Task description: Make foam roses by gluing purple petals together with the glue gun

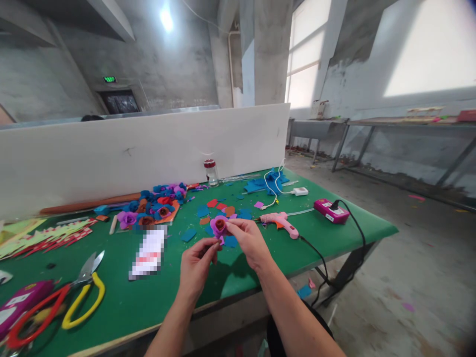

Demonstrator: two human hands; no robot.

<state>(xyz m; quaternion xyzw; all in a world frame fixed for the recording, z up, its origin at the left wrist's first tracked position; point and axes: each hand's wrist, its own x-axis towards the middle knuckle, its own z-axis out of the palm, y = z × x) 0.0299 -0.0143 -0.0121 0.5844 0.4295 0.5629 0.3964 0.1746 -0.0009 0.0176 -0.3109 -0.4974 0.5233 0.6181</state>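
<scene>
A small paper flower [219, 225], purple outside with a brown centre, is held up over the front middle of the green table. The fingers of my right hand [250, 242] pinch its right side. Just below and to the left, my left hand [201, 262] is closed at the flower's base; what its fingertips grip is too small to make out. Loose blue, red, brown and purple paper pieces [203, 211] lie on the table behind the flower. A pink glue gun [279, 223] rests to the right of my right hand.
Finished paper flowers [163, 201] are heaped at the back left. Scissors [87, 285] with red and yellow handles lie front left. A glass jar [211, 173] stands by the white board [148, 153]. A magenta power box [330, 211] with a black cable sits right on the green table [357, 223].
</scene>
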